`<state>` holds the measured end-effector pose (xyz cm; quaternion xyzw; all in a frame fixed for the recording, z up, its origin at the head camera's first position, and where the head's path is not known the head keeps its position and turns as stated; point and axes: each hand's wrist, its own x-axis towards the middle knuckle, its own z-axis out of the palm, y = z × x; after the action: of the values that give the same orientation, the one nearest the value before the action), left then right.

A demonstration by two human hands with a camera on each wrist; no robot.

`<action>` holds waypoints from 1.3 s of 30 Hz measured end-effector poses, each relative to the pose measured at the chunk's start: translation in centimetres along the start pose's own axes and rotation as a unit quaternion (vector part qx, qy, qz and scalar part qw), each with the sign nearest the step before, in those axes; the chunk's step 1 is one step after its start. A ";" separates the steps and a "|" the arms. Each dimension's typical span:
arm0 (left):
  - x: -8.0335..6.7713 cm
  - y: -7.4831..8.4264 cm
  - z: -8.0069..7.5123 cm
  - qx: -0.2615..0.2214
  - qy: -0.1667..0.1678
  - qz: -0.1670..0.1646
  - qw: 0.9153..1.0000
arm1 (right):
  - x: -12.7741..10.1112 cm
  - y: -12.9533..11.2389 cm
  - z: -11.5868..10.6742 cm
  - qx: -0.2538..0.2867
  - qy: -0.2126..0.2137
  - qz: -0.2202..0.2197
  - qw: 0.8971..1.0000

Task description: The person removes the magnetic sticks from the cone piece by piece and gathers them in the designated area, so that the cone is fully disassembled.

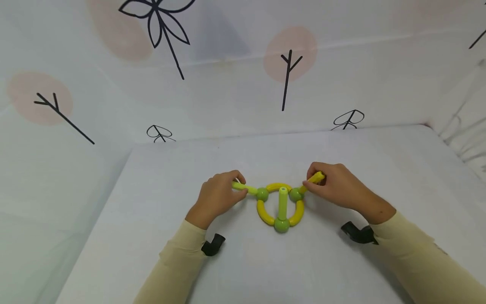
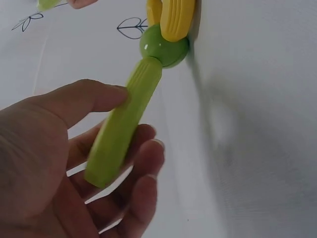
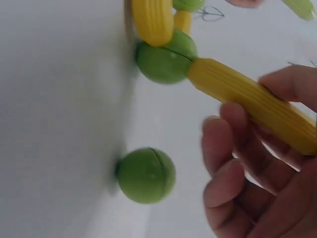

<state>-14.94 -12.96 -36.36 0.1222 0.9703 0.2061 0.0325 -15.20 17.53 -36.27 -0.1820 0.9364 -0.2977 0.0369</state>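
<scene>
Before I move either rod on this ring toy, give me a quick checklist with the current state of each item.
1. Left hand grips the green rod: ok, thumb and fingers pinch it.
2. Green rod joined to the left green ball: ok, its end meets the ball.
3. Right hand grips the yellow rod: ok, fingers curl round it.
4. Yellow rod joined to the right green ball: ok, touching.
5. Yellow ring closed at all three balls: ok in the head view.
6. Centre green post seated on the bottom ball: cannot tell how firmly.
</scene>
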 end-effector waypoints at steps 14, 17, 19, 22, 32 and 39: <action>0.4 -1.1 1.5 0.039 -0.035 0.004 0.999 | 0.5 2.1 -0.2 -0.027 -0.111 0.016 0.993; 0.5 -1.1 1.7 0.047 -0.029 0.008 0.998 | 0.4 2.0 -0.2 -0.025 -0.113 0.015 0.993; 0.5 -1.2 1.8 0.055 -0.028 0.009 0.998 | 0.4 1.9 -0.2 -0.025 -0.115 0.015 0.993; 0.4 -1.1 1.9 0.069 -0.026 0.006 0.997 | 0.4 1.8 -0.1 -0.028 -0.111 0.012 0.993; 0.3 -0.9 1.9 0.076 -0.034 0.001 0.997 | 0.2 2.0 0.3 -0.030 -0.108 0.006 0.994; 0.4 -1.0 1.8 0.076 -0.031 0.005 0.997 | 0.5 2.2 0.6 -0.036 -0.110 0.010 0.993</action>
<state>-15.31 -13.05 -38.41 0.1353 0.9811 0.1279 0.0518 -16.31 18.72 -37.98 -0.2051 0.9387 -0.2414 0.1360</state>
